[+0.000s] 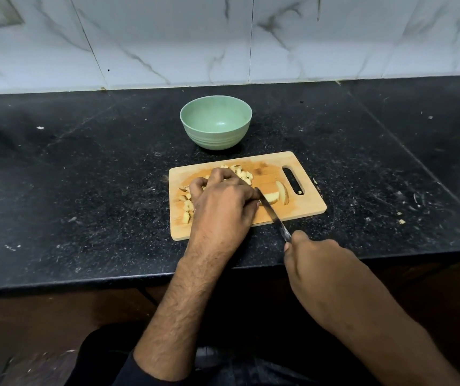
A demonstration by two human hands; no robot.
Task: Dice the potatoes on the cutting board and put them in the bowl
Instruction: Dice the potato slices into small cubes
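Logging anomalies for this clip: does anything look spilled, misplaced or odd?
A few pale scraps lie on the counter right of the cutting board. Otherwise nothing stands out; the bowl sits upright and empty.

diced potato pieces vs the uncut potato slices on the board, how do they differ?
The diced potato pieces are small chunks, scattered along the cutting board's far and left parts; the potato slices are larger curved wedges lying near the handle slot. The knife blade meets the slices, not the diced pieces. Both are pale and rest on the board.
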